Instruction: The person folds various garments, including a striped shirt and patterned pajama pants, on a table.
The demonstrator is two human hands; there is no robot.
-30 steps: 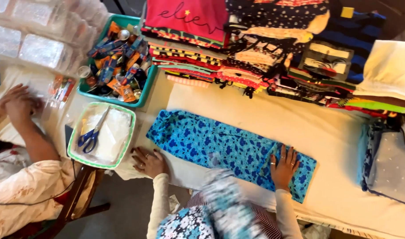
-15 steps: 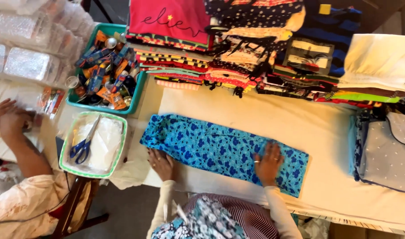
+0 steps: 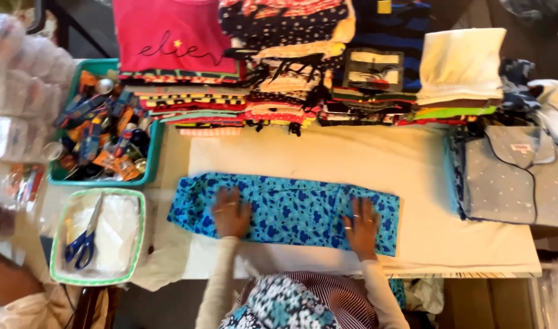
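In the head view, a folded blue floral cloth [image 3: 285, 210] is lying across the lower middle of the frame on a white table [image 3: 413, 176]. The left hand [image 3: 231, 213] is pressing flat on its left part, fingers spread and gripping nothing; the right hand [image 3: 362, 224] is doing likewise near its right end. Blue-handled scissors [image 3: 84, 237] are sitting in a green-rimmed tray [image 3: 55, 244] at lower left, stacked clothes [image 3: 291, 91] running along the top.

Clear plastic packets [image 3: 23, 91] stacked far left; colourful small packages [image 3: 99, 137] fill teal tray [image 3: 152, 159].
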